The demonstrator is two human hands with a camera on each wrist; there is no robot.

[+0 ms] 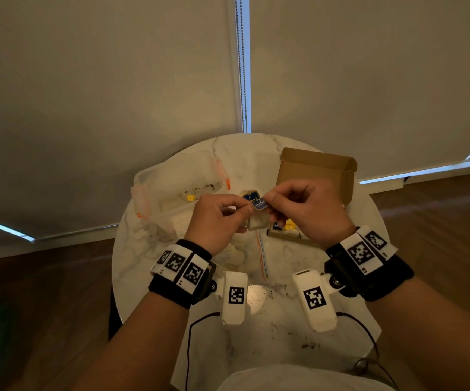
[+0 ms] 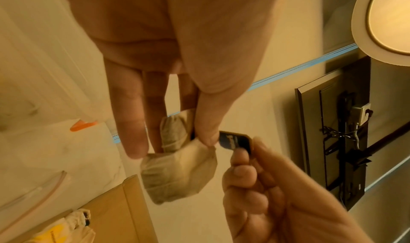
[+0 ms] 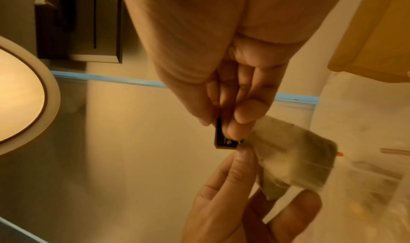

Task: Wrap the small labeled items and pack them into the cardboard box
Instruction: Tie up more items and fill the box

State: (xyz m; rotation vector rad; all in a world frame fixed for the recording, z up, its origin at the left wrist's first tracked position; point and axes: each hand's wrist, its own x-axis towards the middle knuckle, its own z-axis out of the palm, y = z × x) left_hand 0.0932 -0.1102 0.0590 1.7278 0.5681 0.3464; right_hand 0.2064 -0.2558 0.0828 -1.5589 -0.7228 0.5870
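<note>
Both hands are raised over the round marble table (image 1: 259, 328), working on one small tea bag (image 2: 179, 173) made of pale paper. My left hand (image 1: 245, 209) pinches the top of the tea bag between thumb and fingers, so the bag hangs below them. My right hand (image 1: 267, 201) pinches the bag's blue label tag (image 2: 235, 140) between thumb and fingertips, right next to the left thumb. A second blue tag (image 1: 251, 196) shows just behind it. The open cardboard box (image 1: 315, 170) stands behind the right hand and holds wrapped items with yellow and blue labels (image 1: 286, 224).
A clear plastic container (image 1: 177, 182) with orange latches sits at the back left of the table. A clear zip bag (image 1: 262, 258) lies flat beneath the hands, with pale wrapped bags (image 1: 232, 256) beside it. Black cables trail off the near edge.
</note>
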